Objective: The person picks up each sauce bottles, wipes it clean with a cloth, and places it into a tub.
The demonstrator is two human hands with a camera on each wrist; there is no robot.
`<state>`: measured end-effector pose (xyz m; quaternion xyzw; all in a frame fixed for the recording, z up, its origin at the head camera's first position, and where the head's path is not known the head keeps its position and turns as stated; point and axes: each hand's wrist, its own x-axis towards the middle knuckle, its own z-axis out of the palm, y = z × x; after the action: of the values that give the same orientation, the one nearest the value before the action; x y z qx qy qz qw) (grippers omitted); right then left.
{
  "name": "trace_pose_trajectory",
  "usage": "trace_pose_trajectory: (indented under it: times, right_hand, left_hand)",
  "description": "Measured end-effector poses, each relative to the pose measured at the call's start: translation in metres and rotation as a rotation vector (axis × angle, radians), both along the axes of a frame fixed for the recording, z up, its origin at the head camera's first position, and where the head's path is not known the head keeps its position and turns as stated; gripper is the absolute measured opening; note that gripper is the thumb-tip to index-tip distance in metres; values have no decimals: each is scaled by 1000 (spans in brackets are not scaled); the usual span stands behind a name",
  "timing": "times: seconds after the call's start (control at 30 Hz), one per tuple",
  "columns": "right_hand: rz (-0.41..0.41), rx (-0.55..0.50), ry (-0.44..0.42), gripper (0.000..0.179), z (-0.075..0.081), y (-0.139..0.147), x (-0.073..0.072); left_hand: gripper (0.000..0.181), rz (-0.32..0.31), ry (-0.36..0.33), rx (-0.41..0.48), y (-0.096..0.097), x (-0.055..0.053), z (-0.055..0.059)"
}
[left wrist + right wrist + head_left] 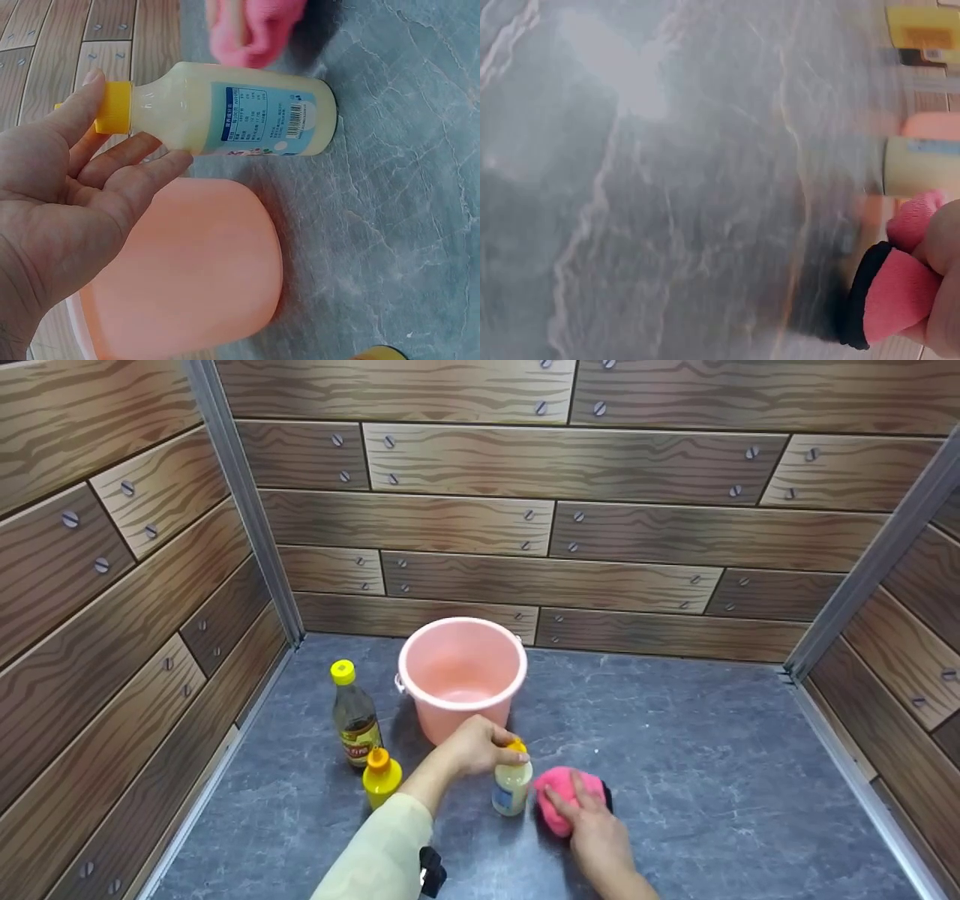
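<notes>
My left hand [478,748] pinches the yellow cap of a clear bottle of pale cream liquid [511,791]. The bottle stands upright just in front of the bucket. In the left wrist view, its blue label [264,116] shows a printed table and a barcode, and thumb and fingers meet at the cap [114,107]. Just right of the bottle, my right hand [600,836] holds a bunched pink cloth [559,784] with black edging, low over the surface. In the right wrist view, the fingers grip the cloth [901,296].
A pink bucket [435,712] stands behind the bottle. To its left are a dark sauce bottle with a yellow cap [356,720] and a yellow bottle with an orange top [381,784]. Wood-patterned walls [465,525] surround the grey marbled surface [712,780].
</notes>
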<state>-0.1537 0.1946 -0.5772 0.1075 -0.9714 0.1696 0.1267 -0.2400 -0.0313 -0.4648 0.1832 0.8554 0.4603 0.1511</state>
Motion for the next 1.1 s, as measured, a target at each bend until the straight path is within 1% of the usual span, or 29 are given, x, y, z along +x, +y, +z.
trace_pose_trajectory:
  times: [0.1, 0.2, 0.27, 0.4, 0.47, 0.5, 0.57, 0.63, 0.7, 0.73, 0.83, 0.9, 0.97, 1.03, 1.1]
  right_hand:
    - [-19, -13, 57, 70, 1, 6, 1]
    - [-34, -26, 76, 72, 4, 10, 2]
    - [-36, -41, 105, 72, 5, 12, 3]
    - [-6, -77, 212, 75, 4, 14, 4]
    - [11, -87, 258, 77, 4, 15, 4]
    - [13, -85, 261, 77, 5, 15, 4]
    - [21, -85, 281, 77, 5, 16, 4]
    - [25, -84, 284, 77, 6, 16, 3]
    - [27, -80, 288, 78, 6, 16, 3]
    - [32, -82, 305, 79, 6, 16, 4]
    - [42, -84, 340, 83, 4, 16, 3]
    - [49, -88, 368, 85, 3, 16, 3]
    - [57, -94, 392, 86, 3, 15, 3]
    - [65, -102, 408, 87, 3, 15, 3]
    - [69, -105, 414, 87, 3, 15, 3]
  left_hand:
    - [22, -37, -19, 6, -2, 3, -4]
    - [22, -71, -33, 8, -3, 4, -6]
    - [20, -80, -38, 13, -4, 3, -6]
    - [17, -90, -50, 26, -5, 3, -4]
    - [17, -84, -60, 29, -4, 4, -2]
    - [17, -75, -65, 39, -4, 5, -1]
    - [22, -39, -72, 63, -2, 7, 0]
    - [30, 17, -78, 106, 0, 10, 1]
    - [36, 89, -77, 154, 3, 14, 1]
    - [39, 131, -80, 175, 5, 16, 2]
    - [34, 259, -78, 223, 12, 23, 3]
    - [33, 338, -71, 230, 17, 25, 4]
    - [35, 399, -53, 212, 22, 27, 4]
    - [36, 438, -24, 168, 25, 27, 4]
    - [37, 454, 15, 129, 27, 26, 4]
